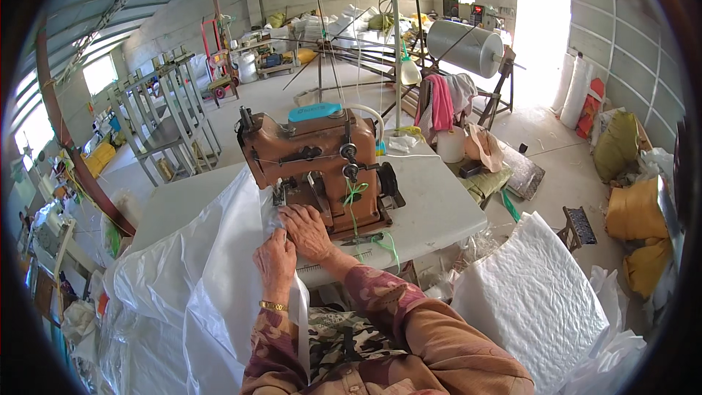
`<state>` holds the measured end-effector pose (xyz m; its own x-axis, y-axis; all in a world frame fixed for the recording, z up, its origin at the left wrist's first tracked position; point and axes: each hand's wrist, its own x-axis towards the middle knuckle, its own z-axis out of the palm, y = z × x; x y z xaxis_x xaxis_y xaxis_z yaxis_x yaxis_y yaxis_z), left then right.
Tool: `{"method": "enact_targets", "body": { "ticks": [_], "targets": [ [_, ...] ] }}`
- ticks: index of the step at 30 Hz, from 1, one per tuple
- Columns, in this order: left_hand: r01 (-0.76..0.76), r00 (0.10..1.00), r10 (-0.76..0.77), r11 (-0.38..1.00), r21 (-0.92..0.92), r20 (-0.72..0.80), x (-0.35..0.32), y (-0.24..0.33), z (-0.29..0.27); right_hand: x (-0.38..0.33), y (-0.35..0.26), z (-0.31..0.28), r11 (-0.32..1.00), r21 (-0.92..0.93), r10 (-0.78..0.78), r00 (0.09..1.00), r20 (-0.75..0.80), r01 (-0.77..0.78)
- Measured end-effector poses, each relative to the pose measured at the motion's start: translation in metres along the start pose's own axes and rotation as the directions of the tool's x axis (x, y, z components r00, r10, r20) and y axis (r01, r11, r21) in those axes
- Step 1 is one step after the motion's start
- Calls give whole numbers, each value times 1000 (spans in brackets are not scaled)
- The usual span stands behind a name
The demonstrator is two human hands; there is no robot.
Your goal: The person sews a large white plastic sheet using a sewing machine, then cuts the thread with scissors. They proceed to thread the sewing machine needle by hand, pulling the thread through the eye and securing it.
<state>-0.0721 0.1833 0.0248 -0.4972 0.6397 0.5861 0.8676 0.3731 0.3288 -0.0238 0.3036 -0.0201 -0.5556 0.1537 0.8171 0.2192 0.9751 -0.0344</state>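
White plastic sheeting (197,278) drapes from the desk (431,205) down past my lap as I feed its edge at the foot of a brown industrial sewing machine (314,164). My left hand (276,263), a gold bracelet (273,306) at the wrist, pinches a fold of the sheeting with its grip closed. My right hand (307,230) lies flat, fingers spread, pressing the sheeting just beside the machine. Green thread (355,194) hangs from the machine's front.
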Motion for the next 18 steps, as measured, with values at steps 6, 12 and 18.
{"method": "enact_targets", "body": {
  "ticks": [6,12,18],
  "targets": [
    [6,1000,-8,993,115,15,-1,0,5,0,0,3,1000,17,8,1000,8,-8],
    [-16,998,13,998,61,63,1,0,6,0,0,4,1000,16,12,1000,-3,-12],
    [-72,996,69,996,54,49,10,-5,11,0,0,0,1000,18,13,1000,0,-13]
  ]
}}
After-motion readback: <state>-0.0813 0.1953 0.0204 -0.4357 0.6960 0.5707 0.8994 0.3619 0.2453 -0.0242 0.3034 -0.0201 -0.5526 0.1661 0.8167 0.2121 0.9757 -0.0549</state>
